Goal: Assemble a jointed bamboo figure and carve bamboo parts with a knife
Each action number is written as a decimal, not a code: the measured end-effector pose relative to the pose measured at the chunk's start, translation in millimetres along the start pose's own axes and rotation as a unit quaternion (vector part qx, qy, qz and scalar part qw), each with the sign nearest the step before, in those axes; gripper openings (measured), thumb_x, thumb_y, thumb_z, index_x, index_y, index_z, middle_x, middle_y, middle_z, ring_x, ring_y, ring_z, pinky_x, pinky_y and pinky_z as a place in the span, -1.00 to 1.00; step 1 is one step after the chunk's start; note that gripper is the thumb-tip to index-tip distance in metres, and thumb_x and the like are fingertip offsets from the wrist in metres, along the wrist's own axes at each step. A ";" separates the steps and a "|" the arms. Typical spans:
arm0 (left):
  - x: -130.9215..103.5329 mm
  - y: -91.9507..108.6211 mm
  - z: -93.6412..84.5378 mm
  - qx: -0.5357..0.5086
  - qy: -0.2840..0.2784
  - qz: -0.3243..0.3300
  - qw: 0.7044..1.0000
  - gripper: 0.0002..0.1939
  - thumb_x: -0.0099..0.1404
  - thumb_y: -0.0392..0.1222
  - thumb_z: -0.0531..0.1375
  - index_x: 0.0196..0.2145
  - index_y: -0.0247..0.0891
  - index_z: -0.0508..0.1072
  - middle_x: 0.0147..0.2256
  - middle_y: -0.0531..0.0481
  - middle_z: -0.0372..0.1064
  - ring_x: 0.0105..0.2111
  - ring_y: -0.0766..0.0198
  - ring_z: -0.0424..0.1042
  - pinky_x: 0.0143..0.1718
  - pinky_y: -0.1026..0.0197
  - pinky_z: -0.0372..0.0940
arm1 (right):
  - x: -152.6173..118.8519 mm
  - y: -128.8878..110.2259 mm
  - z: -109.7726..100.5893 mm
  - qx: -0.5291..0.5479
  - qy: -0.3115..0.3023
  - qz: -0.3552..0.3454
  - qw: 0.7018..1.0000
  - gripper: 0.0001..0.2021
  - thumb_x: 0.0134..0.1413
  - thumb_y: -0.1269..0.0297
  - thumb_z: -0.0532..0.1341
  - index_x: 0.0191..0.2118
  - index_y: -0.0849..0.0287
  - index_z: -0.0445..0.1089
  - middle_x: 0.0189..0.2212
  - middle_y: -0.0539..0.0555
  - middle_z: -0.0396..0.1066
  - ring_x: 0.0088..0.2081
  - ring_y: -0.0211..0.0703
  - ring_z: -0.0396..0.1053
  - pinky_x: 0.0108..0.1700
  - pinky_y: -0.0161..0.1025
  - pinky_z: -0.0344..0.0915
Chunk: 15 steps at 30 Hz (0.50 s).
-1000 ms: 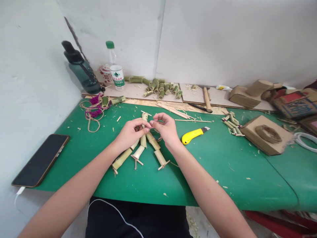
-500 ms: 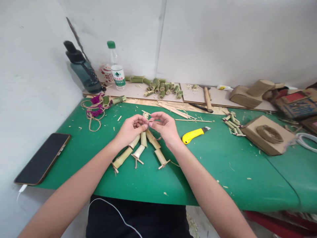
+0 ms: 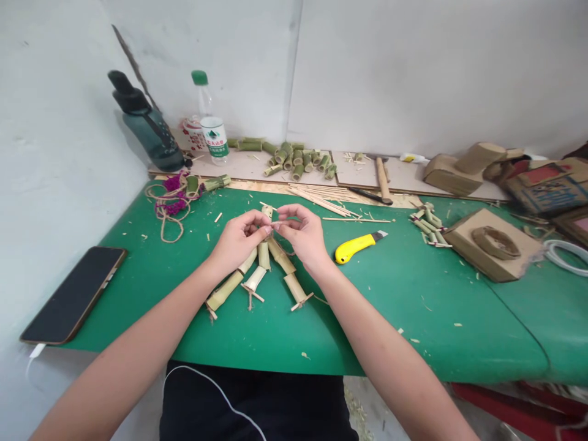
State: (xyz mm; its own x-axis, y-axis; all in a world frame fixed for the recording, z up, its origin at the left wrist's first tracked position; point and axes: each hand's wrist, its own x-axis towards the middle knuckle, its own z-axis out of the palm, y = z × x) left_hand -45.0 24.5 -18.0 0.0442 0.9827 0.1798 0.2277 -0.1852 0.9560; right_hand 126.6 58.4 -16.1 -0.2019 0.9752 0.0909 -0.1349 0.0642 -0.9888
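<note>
A jointed figure of bamboo tubes (image 3: pixel 226 290) lies on the green mat (image 3: pixel 390 324), its limbs spread toward me and thin sticks crossing their ends. Over its upper part, my left hand (image 3: pixel 243 240) and my right hand (image 3: pixel 301 236) meet with thumbs and fingers pinched on a thin brown string (image 3: pixel 277 223). Part of the string hangs below my right fingers. My hands cover the middle of the figure; its top piece with a small stick shows just behind them.
A yellow utility knife (image 3: pixel 354 247) lies right of my hands, blade out. Behind are thin sticks (image 3: pixel 321 202), cut bamboo (image 3: pixel 297 160), a hammer (image 3: pixel 383 180) and bottles (image 3: pixel 215 138). A phone (image 3: pixel 73 294) lies left, cardboard pieces (image 3: pixel 496 245) right.
The view has shifted slightly, so the scene sits a little further left. Both hands keep pinching the string, with only slight finger movement.
</note>
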 end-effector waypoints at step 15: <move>-0.7 -0.7 -4.0 0.055 -0.029 -0.022 0.998 -0.86 0.27 -0.12 0.31 -0.27 -0.21 0.50 -0.47 0.11 0.30 -0.51 0.36 0.21 -0.45 0.28 0.12 | 2.0 5.5 1.7 -0.023 0.018 -0.014 0.999 -0.73 -0.13 0.29 0.36 -0.21 0.13 0.47 -0.29 0.00 0.44 -0.33 -0.18 0.49 -0.24 -0.22 0.43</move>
State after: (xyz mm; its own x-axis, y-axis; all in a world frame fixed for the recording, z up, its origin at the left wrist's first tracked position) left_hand -49.0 23.9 -17.8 0.0867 0.9888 0.1219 0.3367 -0.1442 0.9305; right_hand 123.9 60.3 -21.3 -0.1627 0.9800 0.1146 -0.0945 0.1001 -0.9905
